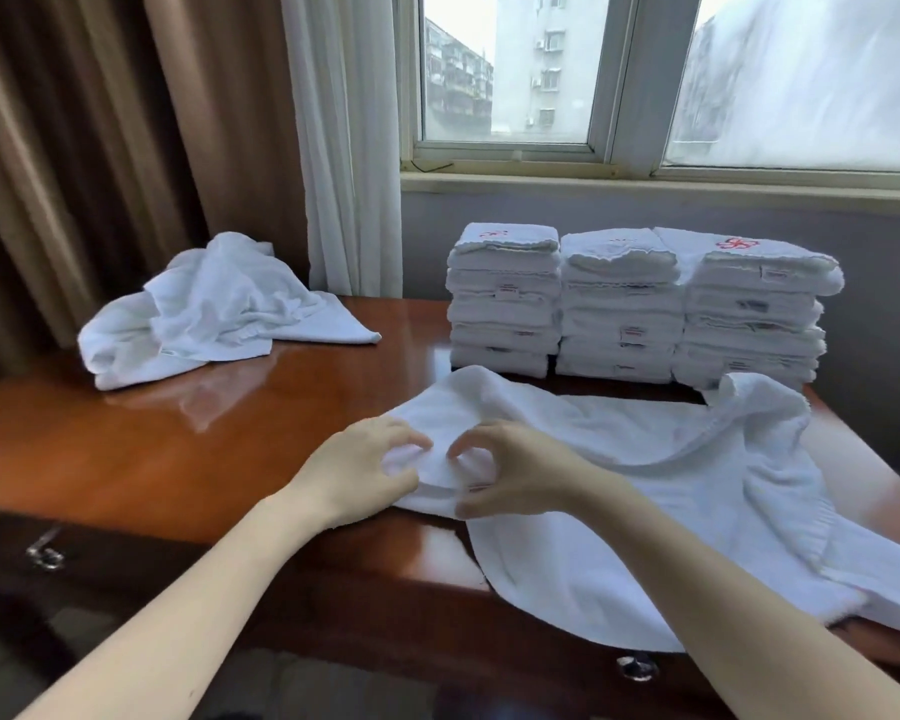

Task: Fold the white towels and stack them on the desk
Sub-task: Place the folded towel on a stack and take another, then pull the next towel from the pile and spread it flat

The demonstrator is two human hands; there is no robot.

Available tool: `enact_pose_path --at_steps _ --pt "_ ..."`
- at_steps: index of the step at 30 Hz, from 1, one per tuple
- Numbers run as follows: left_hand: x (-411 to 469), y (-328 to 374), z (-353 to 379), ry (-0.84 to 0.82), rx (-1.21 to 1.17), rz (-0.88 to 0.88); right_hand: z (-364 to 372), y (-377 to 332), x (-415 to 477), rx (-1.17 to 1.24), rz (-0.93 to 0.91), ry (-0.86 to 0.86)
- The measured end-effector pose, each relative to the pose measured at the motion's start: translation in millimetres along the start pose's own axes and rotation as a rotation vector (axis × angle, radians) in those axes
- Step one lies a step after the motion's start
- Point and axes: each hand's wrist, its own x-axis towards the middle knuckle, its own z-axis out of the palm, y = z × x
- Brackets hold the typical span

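Left hand (pixel 365 472), right hand (pixel 515 478) pinch towel (pixel 645 459) at left edge; towel overhangs desk (pixel 204 444) front; folded stacks (pixel 619 304) behind towel, bare wood left.

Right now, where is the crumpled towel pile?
In the head view, the crumpled pile sits at the desk's far left, in front of the curtains, left of the three folded stacks.
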Motion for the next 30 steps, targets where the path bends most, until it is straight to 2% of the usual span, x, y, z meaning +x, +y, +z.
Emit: enact_pose_path --at_steps 3,10,13,16,21,26,30 --pt "-7 -6 3 -0.031 0.027 0.014 -3 2 0 0.006 0.032 -0.005" --pt "2 -14 -1 0.067 -0.020 -0.071 -13 -7 10 -0.097 0.054 0.078" --pt "7 -11 -15 0.157 -0.098 -0.080 -24 -11 18 -0.070 0.052 0.219" --pt "16 -3 -34 0.312 -0.080 -0.042 -44 -18 29 0.015 0.035 0.406" --pt "33 13 -66 0.520 -0.091 0.009 -78 -38 45 0.015 -0.061 0.569" --pt "42 16 -85 0.569 -0.159 0.047 -94 -49 49 0.041 -0.106 0.649" --pt "45 15 -95 0.569 -0.252 0.046 -96 -54 53 0.092 -0.131 0.650"
